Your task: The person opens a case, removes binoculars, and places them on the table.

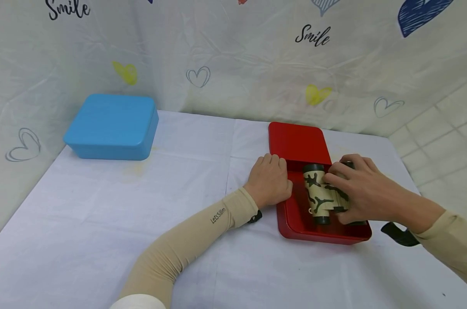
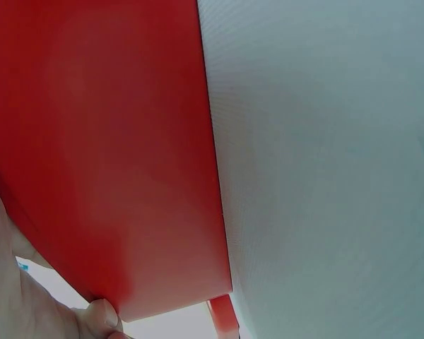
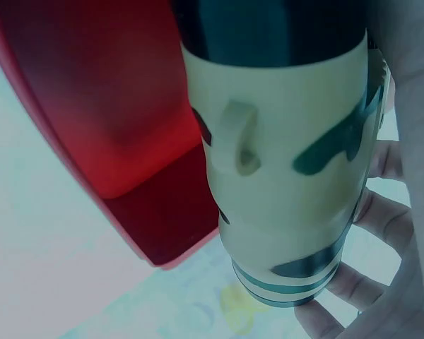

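A pair of camouflage binoculars point(image 1: 316, 193) is in the opened red box point(image 1: 289, 229), in its right part. My right hand point(image 1: 358, 189) grips the binoculars from above on their right barrel. The right wrist view shows one binocular barrel point(image 3: 283, 183) close up, with fingers point(image 3: 381, 219) curled along its side. My left hand point(image 1: 270, 180) holds the left wall of the box near the hinge, its fingers bent over the rim. In the left wrist view the red side wall point(image 2: 120, 155) fills the left half, with a thumb at its lower edge.
The box's red lid point(image 1: 299, 141) is folded back behind it. A closed blue box point(image 1: 111, 124) stands at the back left of the white-covered table point(image 1: 179, 189). Behind the table hangs a white sheet point(image 1: 237, 56) printed with hearts.
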### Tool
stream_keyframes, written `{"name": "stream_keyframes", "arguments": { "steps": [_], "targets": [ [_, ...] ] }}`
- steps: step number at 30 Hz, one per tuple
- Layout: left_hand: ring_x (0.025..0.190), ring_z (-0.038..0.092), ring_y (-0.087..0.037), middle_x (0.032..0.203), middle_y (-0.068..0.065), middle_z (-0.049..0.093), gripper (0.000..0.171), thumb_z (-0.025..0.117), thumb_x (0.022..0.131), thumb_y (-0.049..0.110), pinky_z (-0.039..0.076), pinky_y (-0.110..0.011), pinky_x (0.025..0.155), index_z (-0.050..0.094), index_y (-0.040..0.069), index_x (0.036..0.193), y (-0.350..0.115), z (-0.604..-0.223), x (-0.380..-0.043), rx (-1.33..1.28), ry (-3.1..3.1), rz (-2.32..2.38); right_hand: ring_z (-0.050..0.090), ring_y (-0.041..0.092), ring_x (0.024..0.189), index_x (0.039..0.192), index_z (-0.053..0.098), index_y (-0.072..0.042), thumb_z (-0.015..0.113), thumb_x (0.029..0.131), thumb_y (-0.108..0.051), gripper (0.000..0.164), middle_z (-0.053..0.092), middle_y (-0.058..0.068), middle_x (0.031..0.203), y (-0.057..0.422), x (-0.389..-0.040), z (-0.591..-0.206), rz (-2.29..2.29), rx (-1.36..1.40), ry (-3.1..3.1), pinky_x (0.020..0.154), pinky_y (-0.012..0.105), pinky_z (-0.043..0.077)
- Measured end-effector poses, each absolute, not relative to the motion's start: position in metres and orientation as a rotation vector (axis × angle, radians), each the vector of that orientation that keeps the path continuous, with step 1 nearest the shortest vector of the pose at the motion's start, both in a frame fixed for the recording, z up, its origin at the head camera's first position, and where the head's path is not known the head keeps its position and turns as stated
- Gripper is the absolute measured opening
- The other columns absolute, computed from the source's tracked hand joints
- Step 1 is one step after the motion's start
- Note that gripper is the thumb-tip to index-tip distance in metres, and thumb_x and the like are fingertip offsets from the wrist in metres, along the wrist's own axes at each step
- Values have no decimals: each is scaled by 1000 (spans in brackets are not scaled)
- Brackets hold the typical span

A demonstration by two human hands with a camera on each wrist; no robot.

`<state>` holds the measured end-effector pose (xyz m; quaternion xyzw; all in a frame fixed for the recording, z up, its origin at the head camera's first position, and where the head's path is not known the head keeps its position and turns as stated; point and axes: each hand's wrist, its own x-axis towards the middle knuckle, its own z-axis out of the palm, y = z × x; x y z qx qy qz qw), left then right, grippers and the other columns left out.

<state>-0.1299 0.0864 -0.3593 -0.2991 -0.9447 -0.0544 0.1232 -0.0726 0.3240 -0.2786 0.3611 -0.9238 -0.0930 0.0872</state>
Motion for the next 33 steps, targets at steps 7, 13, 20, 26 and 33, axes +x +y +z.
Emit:
{"name": "stream_keyframes", "arguments": {
  "steps": [7,13,20,26,33],
  "targets": [
    [82,52,-16,86,-1,60,24,49,98,35,46,-27,72,56,14,90,86,-359,-129,-877,-2737,-151,46,40,116,112,63,-22,93,49,-37,71,60,1,111,329,-72,-274,-245,1046,-2740,86,60,45],
    [82,53,-16,86,-1,60,24,48,98,35,47,-27,72,56,14,90,86,-358,-129,-877,-2739,-142,45,40,117,113,62,-21,93,49,-38,73,60,2,111,334,-73,-270,-237,1041,-2734,84,60,43],
    [80,51,-15,85,-1,59,24,48,98,35,45,-26,70,55,15,89,86,-358,-129,-878,-2747,-138,44,42,118,113,63,-20,94,51,-37,71,60,3,111,339,-72,-266,-223,1002,-2758,86,61,41],
    [79,50,-15,83,0,58,24,49,98,35,44,-26,70,55,14,87,86,-359,-129,-876,-2741,-148,44,42,120,115,65,-19,94,52,-38,71,62,5,113,343,-72,-263,-219,960,-2781,87,61,42],
    [82,51,-15,86,0,58,23,48,99,35,46,-27,74,55,14,90,86,-359,-131,-887,-2772,-169,44,43,121,114,64,-19,96,50,-38,74,62,7,114,349,-72,-259,-227,942,-2775,89,63,41]
  ]
}}
